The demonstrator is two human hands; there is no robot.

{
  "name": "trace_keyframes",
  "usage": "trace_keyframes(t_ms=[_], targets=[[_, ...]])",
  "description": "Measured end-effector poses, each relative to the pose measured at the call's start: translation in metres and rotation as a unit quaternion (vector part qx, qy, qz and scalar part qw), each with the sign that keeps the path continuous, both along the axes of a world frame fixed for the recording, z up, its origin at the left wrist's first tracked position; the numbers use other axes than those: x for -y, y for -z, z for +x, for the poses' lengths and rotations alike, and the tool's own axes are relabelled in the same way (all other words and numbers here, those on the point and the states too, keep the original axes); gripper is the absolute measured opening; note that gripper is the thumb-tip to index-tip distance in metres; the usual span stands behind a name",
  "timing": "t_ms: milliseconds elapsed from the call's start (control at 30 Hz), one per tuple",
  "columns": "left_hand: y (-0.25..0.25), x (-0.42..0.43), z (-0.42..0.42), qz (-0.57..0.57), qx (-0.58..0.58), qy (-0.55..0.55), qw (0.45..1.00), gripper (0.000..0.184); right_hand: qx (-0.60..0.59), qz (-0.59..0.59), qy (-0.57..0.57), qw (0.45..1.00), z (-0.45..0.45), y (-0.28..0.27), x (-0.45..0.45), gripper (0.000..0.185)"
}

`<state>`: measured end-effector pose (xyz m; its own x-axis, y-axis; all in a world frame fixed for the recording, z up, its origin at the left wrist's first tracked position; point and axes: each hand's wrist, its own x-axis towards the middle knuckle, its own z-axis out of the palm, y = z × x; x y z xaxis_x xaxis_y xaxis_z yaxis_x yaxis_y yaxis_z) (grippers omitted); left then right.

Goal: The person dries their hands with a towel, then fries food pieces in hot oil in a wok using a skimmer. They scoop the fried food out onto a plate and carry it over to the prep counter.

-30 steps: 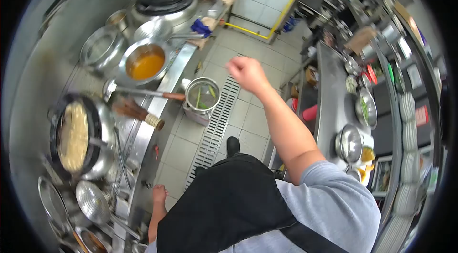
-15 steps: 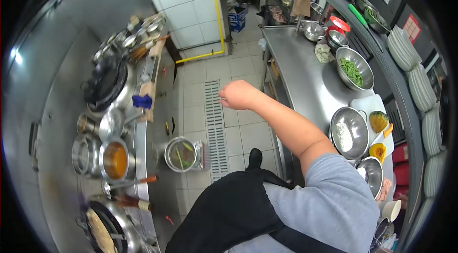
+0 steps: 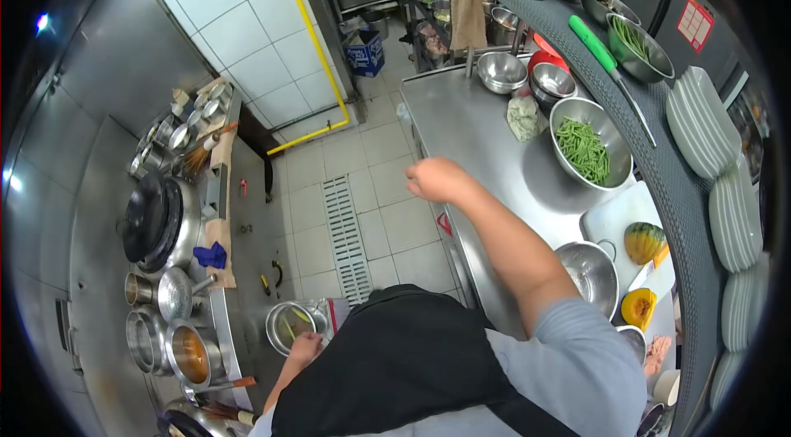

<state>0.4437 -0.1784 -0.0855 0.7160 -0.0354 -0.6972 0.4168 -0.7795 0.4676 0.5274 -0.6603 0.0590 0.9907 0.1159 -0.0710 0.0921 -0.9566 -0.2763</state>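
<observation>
My right hand (image 3: 441, 181) reaches out past the edge of the steel worktable (image 3: 461, 120), above the tiled floor. Its fingers are curled in, and what they hold, if anything, is hidden. Low on the left, my left hand (image 3: 306, 348) is at the near right rim of a steel pot (image 3: 274, 338), fingers bent together. I cannot tell whether it grips the rim or something small. Liquid and long green pieces (image 3: 297, 322) show inside the pot. The nearest large thing to the right of my right hand is a steel bowl (image 3: 562, 112) of green beans (image 3: 583, 150).
Along the left runs a stove with a wok (image 3: 152, 219), a strainer (image 3: 175, 295) and a pot of orange liquid (image 3: 194, 357). On the right are a cutting board (image 3: 614, 210), cut squash (image 3: 638, 307), and a shelf with a green-handled tool (image 3: 595, 43) and stacked plates (image 3: 700, 124).
The view has shifted toward the worktable. My left hand has come into sight at the pot. My right arm stays stretched out, its fingers still curled.
</observation>
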Motion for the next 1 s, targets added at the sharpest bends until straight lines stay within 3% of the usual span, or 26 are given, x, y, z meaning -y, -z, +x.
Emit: trace_keyframes(t_ms=[167,300,367,500,633,700,733,800,833,900,1000], targets=[[0.039,0.060,0.095,-0.081,-0.043,0.052,0.994,0.023,-0.048,0.105,0.043,0.992,-0.029,0.036,0.038,0.030],[0.019,0.171,0.185,-0.203,0.002,0.071,0.977,0.045,-0.094,0.136,0.118,0.979,-0.049,0.031,0.065,0.032],[-0.014,0.252,0.233,-0.273,0.078,0.146,0.948,0.055,-0.102,0.145,0.172,0.969,-0.051,0.018,0.078,0.031],[-0.106,0.438,0.322,-0.449,0.254,0.269,0.813,0.078,-0.095,0.170,0.275,0.942,-0.034,0.000,0.103,0.028],[-0.174,0.614,0.400,-0.619,0.347,0.251,0.659,0.088,-0.002,0.182,0.307,0.934,0.005,0.003,0.121,0.025],[-0.203,0.670,0.418,-0.610,0.324,0.266,0.673,0.087,0.007,0.157,0.315,0.936,0.033,-0.003,0.126,0.028],[-0.207,0.692,0.425,-0.606,0.320,0.316,0.656,0.076,0.074,0.163,0.311,0.934,0.044,-0.012,0.129,0.030],[-0.203,0.720,0.434,-0.397,0.380,0.355,0.756,0.049,0.183,0.123,0.334,0.916,0.070,-0.030,0.145,0.036],[-0.191,0.727,0.438,-0.432,0.450,0.319,0.714,0.040,0.263,0.093,0.348,0.895,0.084,-0.041,0.158,0.038],[-0.167,0.730,0.446,-0.567,0.331,0.321,0.682,0.031,0.355,0.094,0.389,0.845,0.108,-0.060,0.182,0.040],[-0.186,0.698,0.444,-0.586,0.273,0.390,0.655,0.035,0.408,0.140,0.445,0.785,0.143,-0.095,0.200,0.041]])
